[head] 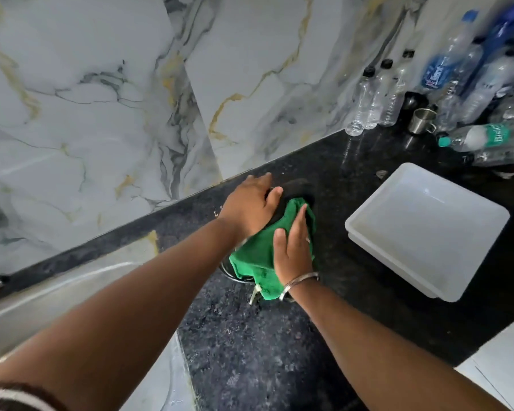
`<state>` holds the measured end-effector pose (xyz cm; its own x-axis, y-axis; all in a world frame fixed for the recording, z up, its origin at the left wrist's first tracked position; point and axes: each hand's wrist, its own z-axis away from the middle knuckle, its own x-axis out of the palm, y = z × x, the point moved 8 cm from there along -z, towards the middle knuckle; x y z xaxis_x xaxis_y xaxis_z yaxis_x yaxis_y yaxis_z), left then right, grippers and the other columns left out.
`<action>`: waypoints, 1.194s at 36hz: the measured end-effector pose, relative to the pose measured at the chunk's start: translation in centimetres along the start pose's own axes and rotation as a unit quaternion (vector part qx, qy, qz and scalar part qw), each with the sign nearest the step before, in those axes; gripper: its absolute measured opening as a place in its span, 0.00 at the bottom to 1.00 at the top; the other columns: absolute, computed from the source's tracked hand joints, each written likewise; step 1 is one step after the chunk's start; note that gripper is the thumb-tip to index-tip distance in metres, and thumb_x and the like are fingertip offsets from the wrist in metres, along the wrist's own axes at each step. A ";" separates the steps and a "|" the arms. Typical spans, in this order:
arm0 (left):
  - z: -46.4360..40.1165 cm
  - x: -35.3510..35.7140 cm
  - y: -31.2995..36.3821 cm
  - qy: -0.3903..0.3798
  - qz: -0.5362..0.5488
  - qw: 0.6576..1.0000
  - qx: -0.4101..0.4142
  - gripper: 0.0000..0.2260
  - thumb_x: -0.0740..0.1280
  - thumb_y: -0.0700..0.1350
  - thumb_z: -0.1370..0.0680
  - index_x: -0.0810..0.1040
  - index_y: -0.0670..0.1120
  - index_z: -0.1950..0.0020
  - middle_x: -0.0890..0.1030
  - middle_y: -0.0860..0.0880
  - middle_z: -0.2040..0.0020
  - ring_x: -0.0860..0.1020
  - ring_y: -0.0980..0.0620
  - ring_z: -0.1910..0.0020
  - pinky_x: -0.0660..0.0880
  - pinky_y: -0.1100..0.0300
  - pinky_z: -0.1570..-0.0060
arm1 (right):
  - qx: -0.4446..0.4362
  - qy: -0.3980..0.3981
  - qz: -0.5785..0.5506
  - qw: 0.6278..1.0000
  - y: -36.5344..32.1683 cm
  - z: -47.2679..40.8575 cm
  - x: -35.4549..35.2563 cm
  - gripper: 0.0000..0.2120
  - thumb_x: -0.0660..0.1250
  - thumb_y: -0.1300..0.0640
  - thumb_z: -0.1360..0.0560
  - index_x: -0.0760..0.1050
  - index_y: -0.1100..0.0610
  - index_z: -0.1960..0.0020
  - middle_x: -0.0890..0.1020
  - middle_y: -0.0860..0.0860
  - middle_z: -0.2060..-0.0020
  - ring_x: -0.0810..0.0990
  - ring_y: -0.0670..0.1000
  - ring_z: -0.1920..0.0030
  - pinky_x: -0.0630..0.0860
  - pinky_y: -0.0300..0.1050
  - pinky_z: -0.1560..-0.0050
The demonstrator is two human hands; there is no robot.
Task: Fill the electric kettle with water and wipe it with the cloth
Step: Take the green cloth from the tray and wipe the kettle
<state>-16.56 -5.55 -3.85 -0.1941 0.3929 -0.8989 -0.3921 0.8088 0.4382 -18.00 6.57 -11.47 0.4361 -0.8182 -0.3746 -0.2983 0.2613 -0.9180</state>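
Note:
The electric kettle (294, 189) stands on the black granite counter near the marble wall, mostly hidden under my hands; only its dark lid and a strip of steel base show. My left hand (251, 204) lies flat on the lid, holding the kettle. A green cloth (254, 256) is draped over the near side of the kettle. My right hand (293, 247) presses this cloth against the kettle's side, fingers stretched along it. A metal bangle circles the right wrist.
A white plastic tub (428, 229) sits right of the kettle. Several plastic water bottles (368, 99) and a steel cup (423, 120) crowd the back right corner. The steel sink (57, 298) lies at the lower left. The counter's front edge runs at the lower right.

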 end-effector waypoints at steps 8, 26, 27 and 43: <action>0.1 -1.4 -2.5 0.110 -0.014 0.990 -0.087 0.19 0.55 0.57 0.15 0.74 0.43 0.48 0.82 0.40 0.48 0.79 0.37 0.49 0.72 0.49 0.53 | 0.034 -0.126 -0.082 0.988 1.7 -4.6 2.4 0.26 0.53 0.54 0.17 0.50 0.56 0.21 0.60 0.56 0.23 0.61 0.56 0.24 0.55 0.40 0.25; 0.0 -1.2 -3.0 0.098 -0.009 0.983 -0.156 0.21 0.56 0.59 0.16 0.78 0.44 0.42 0.81 0.41 0.43 0.79 0.38 0.43 0.75 0.46 0.44 | -0.025 -0.118 -0.185 0.975 1.0 -5.9 2.5 0.30 0.51 0.47 0.21 0.64 0.66 0.27 0.69 0.60 0.29 0.67 0.56 0.28 0.64 0.53 0.28; 0.1 -1.1 -3.0 0.103 -0.008 0.980 -0.171 0.21 0.56 0.59 0.16 0.78 0.44 0.41 0.81 0.41 0.42 0.78 0.38 0.43 0.75 0.47 0.44 | 0.014 -0.149 -0.246 0.958 1.7 -6.8 3.1 0.29 0.52 0.46 0.21 0.67 0.67 0.29 0.74 0.62 0.34 0.72 0.58 0.32 0.66 0.56 0.30; 3.3 -0.7 -2.7 0.083 0.031 0.932 -0.350 0.29 0.50 0.60 0.15 0.71 0.35 0.34 0.75 0.32 0.36 0.74 0.32 0.37 0.71 0.44 0.39 | -0.143 -0.172 -0.073 0.972 -1.2 0.3 1.4 0.31 0.48 0.42 0.20 0.34 0.43 0.24 0.39 0.41 0.23 0.38 0.47 0.22 0.37 0.39 0.25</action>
<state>-12.41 -6.56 -4.45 -0.3501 0.3100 -0.8840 -0.8553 0.2790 0.4366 -16.79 5.27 -10.91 0.7351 -0.6031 -0.3097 -0.4148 -0.0388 -0.9091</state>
